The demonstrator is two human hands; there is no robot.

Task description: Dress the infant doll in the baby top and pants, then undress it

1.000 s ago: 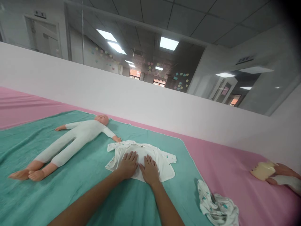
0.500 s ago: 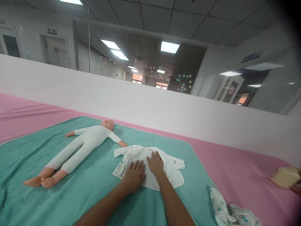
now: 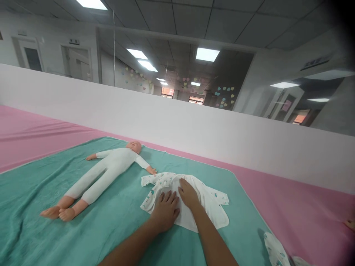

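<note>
A: Where's the small white shirt (image 3: 214, 215)?
B: Spread on the teal blanket (image 3: 122, 240), just beside the doll (image 3: 119, 158), near the tip of its outstretched arm.

A: And the hands?
B: The left hand (image 3: 165, 211) lies palm down on the shirt, fingers slightly spread. The right hand (image 3: 189, 194) rests farther up, fingers close together; I can't tell whether it pinches any cloth.

A: Anything else?
B: A patterned cloth (image 3: 275, 248) at the lower right, partly out of view.

My one feed: head-worn, forward and down
I look past the left hand (image 3: 165, 211) and right hand (image 3: 189, 194), low centre, toward the white wall (image 3: 177, 123) mid-frame.
</note>
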